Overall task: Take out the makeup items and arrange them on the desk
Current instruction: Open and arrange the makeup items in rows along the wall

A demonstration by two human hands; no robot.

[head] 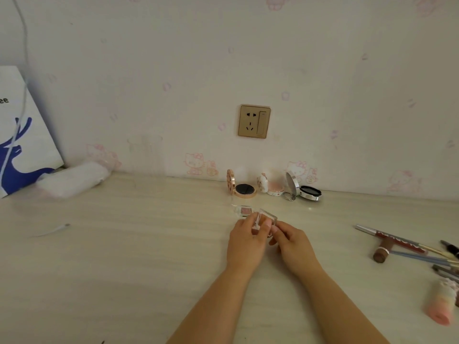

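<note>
Left hand (244, 235) and right hand (289, 238) both pinch a small clear case (265, 220), fingers (255, 219) closed round it, probably opening it like the compacts (244, 189) beyond on the tabletop (136, 256).

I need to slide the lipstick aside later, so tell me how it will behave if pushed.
The lipstick looks like a round tube lying on its side, so it will probably roll rather than slide. It lies among pencils, which may stop it or get dragged along. It seems small and rigid, likely light.

home bedroom | cartoon-cat wallpaper (196, 163) | desk (124, 256) | open compacts (244, 189)
</note>
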